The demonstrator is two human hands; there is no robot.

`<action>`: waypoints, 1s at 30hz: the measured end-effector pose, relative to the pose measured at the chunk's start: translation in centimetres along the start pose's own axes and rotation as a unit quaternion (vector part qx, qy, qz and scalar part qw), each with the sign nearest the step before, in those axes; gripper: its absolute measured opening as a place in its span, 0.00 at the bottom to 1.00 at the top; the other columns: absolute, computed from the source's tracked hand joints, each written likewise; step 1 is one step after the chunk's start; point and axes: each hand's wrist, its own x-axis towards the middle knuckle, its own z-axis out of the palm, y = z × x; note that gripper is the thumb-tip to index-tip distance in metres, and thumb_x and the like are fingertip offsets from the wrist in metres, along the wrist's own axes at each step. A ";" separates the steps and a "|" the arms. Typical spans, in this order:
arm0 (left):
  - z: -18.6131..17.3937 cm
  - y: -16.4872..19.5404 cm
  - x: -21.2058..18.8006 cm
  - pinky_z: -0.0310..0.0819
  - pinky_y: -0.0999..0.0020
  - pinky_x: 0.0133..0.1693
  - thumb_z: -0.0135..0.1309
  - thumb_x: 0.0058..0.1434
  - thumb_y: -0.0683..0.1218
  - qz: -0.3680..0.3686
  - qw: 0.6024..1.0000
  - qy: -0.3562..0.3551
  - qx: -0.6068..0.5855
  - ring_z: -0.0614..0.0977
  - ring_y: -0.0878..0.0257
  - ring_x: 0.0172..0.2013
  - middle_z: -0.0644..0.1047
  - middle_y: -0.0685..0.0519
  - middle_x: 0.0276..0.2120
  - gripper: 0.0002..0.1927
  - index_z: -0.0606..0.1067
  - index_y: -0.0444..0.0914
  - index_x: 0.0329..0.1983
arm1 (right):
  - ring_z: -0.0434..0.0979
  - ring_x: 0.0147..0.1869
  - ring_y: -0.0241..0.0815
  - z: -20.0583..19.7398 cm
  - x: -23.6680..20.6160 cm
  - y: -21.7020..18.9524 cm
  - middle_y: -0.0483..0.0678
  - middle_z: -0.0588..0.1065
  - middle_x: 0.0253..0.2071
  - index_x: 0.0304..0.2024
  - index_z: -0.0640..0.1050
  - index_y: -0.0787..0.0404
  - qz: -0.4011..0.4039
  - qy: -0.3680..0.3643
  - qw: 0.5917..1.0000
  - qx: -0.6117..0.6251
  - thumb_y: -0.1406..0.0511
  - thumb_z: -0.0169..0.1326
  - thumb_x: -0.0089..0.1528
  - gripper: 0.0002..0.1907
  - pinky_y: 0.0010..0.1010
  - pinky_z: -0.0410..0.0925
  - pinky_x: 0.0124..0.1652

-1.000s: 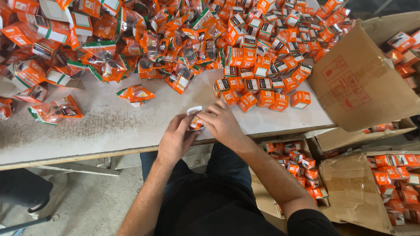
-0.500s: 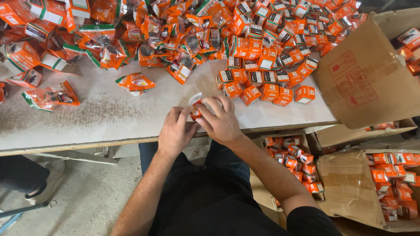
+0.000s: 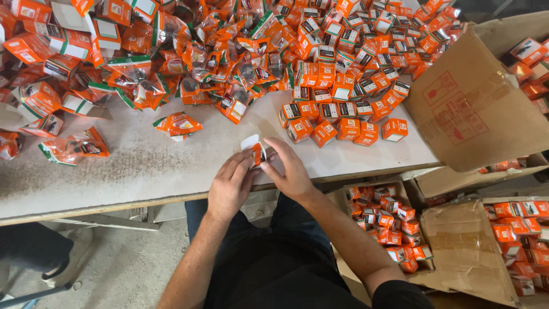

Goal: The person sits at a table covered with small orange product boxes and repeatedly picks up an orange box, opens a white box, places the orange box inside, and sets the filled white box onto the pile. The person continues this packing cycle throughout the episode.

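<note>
A worn, pale grey table point(image 3: 143, 166) runs across the view, its far side buried under orange packaging; down at the near edge, both hands are together over one small carton; the left hand point(image 3: 230, 186) has its fingers curled in from the left, gripping the side of the small orange and white box point(image 3: 255, 150); the right hand point(image 3: 291, 171) closes on it from the other side, thumb and fingertips pinched against the box, which sits just above the table edge with a white flap sticking up; just beyond the hands lies a lone clear bag with an orange insert point(image 3: 177, 124), and further left another of the same kind point(image 3: 74, 147); to the right, neat rows of closed orange boxes point(image 3: 343, 111) stand packed side by side, touching; behind them a loose heap of bags and boxes point(image 3: 189, 51) sprawls across the back; a big cardboard flap point(image 3: 474, 109) leans at the right end of the table; below it, on the floor beside the person's leg, an open carton of orange boxes point(image 3: 389, 223) sits near another carton point(image 3: 520, 240).
</note>
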 end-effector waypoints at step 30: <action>0.3 -0.1 -0.7 0.81 0.59 0.45 0.68 0.55 0.43 -0.070 0.994 -0.030 -0.085 0.83 0.49 0.49 0.77 0.50 0.57 0.23 0.69 0.38 0.50 | 0.78 0.60 0.52 -0.9 -0.4 0.7 0.54 0.76 0.57 0.54 0.79 0.62 -0.053 -0.057 0.997 0.005 0.71 0.59 0.65 0.14 0.37 0.72 0.58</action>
